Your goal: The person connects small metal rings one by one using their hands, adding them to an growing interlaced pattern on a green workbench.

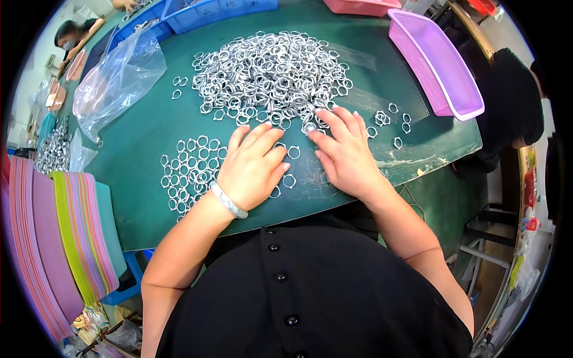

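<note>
A large heap of small silvery metal rings (271, 74) with little tabs on their rims lies on the green table. My left hand (253, 167), a pale bangle (228, 200) on its wrist, rests palm down just below the heap, fingers spread and fingertips at its near edge. To its left, many rings (190, 170) lie spread in a flat single layer; some are partly hidden by the hand. My right hand (349, 155) reaches to the heap's near right edge with fingers apart. One of its fingertips touches a shiny round piece (308, 127) there.
A purple basket (441, 65) stands at the far right, near several stray rings (382, 118). Blue bins (215, 13) line the back. A clear plastic bag (122, 83) lies at the left, beyond stacked colourful baskets (80, 232). A person (74, 39) sits far left; another person (507, 107) is at right.
</note>
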Demonstrator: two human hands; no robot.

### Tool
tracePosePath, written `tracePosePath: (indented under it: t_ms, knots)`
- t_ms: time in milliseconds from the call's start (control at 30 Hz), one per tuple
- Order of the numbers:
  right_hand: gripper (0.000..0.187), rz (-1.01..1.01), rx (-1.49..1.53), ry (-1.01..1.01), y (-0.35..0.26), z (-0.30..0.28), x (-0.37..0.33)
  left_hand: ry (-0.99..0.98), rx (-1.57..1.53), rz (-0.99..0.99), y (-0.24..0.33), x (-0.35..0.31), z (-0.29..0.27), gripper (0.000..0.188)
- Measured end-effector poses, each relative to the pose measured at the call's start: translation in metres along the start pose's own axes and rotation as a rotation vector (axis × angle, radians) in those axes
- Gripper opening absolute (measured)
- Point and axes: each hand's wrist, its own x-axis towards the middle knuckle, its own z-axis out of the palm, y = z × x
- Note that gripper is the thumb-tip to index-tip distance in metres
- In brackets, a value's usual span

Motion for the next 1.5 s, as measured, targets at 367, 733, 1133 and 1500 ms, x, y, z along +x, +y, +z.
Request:
tracePosePath:
  t_ms: [367,733,1133,1500]
  knots:
    - [0.02,-0.074,0.124,-0.001,0.004,-0.001,-0.003,-0.047,-0.14,0.098,0.002,-0.012,-0.007,0.029]
    - [0.016,-0.183,0.28,0.038,0.009,-0.004,-0.005,0.02,-0.204,0.096,0.0,-0.017,-0.009,0.025]
    - [0.024,-0.111,0.124,0.079,-0.002,0.003,-0.006,0.107,-0.129,0.027,0.004,-0.013,-0.006,0.029]
    - [0.023,-0.095,0.072,0.076,-0.004,0.005,-0.003,0.063,-0.103,0.031,0.004,-0.013,-0.004,0.03]
